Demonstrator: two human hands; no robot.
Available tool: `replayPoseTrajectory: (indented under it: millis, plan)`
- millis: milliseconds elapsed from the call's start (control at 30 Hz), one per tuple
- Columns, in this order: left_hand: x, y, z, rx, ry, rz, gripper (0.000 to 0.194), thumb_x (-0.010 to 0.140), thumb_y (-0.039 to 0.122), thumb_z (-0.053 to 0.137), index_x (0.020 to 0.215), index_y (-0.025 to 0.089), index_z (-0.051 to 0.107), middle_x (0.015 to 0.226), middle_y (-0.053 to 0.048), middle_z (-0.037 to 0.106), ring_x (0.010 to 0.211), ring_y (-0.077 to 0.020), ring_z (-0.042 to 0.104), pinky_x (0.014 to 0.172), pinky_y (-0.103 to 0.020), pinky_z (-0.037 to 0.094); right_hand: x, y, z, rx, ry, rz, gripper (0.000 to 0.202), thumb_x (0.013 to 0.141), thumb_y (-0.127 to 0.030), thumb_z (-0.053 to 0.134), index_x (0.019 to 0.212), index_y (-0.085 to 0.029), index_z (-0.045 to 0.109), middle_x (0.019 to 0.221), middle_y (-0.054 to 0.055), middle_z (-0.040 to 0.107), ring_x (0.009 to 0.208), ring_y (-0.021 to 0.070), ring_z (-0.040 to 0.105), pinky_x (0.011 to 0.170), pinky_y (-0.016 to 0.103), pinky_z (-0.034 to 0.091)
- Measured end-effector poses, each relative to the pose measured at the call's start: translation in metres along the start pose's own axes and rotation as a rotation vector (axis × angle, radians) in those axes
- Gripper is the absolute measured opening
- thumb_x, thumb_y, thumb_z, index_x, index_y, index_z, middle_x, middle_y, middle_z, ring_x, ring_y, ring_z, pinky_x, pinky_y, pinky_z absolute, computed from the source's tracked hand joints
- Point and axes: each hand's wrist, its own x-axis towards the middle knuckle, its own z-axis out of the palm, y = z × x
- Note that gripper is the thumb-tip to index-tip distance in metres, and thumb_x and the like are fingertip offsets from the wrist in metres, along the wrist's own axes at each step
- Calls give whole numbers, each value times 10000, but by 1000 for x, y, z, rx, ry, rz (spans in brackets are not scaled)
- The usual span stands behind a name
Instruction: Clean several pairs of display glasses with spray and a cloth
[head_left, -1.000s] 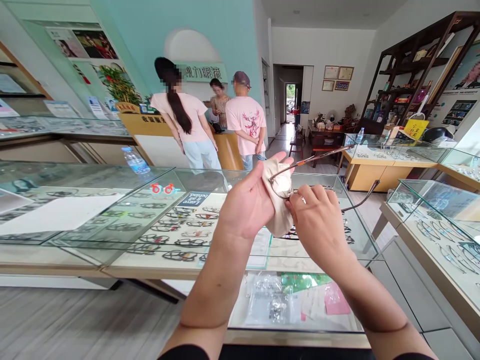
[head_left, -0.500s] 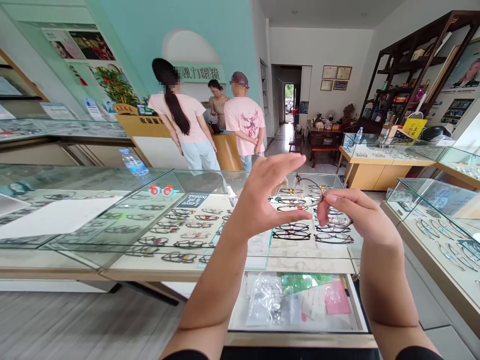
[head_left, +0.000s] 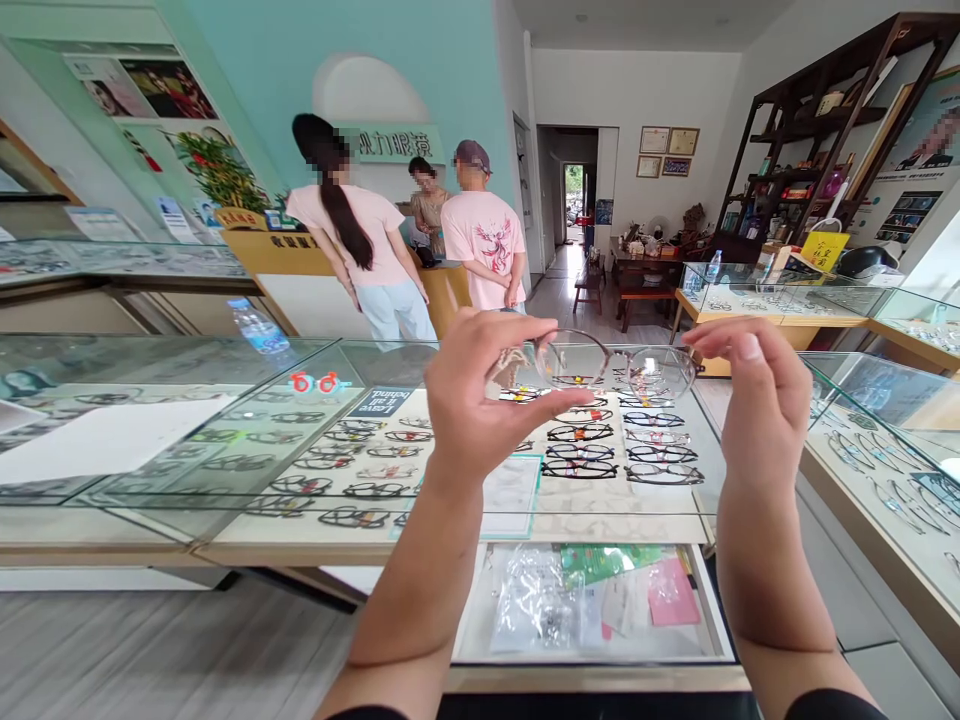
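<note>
A pair of round, thin-rimmed eyeglasses (head_left: 619,353) is held up, lenses facing me, above the glass display counter (head_left: 300,545). My left hand (head_left: 476,395) is around the left lens, forefinger at its upper rim and thumb along its lower rim. At the other end, my right hand (head_left: 765,390) has its bent fingers at the right hinge and side arm, partly hidden. Behind and below the lenses, several rows of spectacle frames (head_left: 585,468) lie inside the counter.
An open drawer (head_left: 592,650) with plastic bags and papers juts out below. White paper sheets (head_left: 112,440) and a water bottle (head_left: 259,328) rest on the counter's left part. Several people, one in a cap (head_left: 484,235), stand beyond it. Another display case (head_left: 885,450) borders the right.
The eyeglasses have turned from edge-on to lenses facing me and risen slightly. My left hand has moved from empty onto the left rim; my right hand has shifted up and right.
</note>
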Motion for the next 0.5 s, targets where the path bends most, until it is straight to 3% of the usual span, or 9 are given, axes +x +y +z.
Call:
replayPoseTrajectory:
  millis: [67, 200, 333, 500]
  plan:
    - [-1, -1, 0, -1, 73, -12, 468, 811, 512, 959, 1230, 395, 786, 1030, -8, 790, 984, -247, 687, 933, -462, 538, 0, 5, -1, -23, -39, -73, 227, 1050, -487, 638, 1118, -295, 737, 1147, 88, 776, 1106, 276, 717, 972, 454, 560]
    - [0, -5, 1, 33, 158, 52, 513, 788, 559, 964, 1225, 362, 784, 956, -2, 761, 881, -225, 707, 781, -439, 563, 0, 13, 0, -155, -178, -282, 489, 953, -480, 773, 1393, -313, 642, 1331, 94, 729, 1230, 324, 701, 987, 518, 585]
    - [1, -3, 0, 46, 128, 19, 499, 806, 621, 922, 1208, 364, 776, 926, 3, 733, 848, -214, 716, 763, -434, 580, -2, 17, 5, -233, -147, -322, 503, 928, -449, 822, 1381, -316, 649, 1197, 68, 735, 1083, 300, 712, 925, 525, 593]
    - [-1, 4, 2, 25, 79, -55, 485, 819, 655, 899, 1174, 350, 769, 915, 4, 740, 812, -200, 711, 719, -409, 574, -3, 17, 5, -169, -148, -281, 419, 924, -417, 843, 1295, -316, 675, 1021, 37, 684, 900, 249, 651, 867, 504, 582]
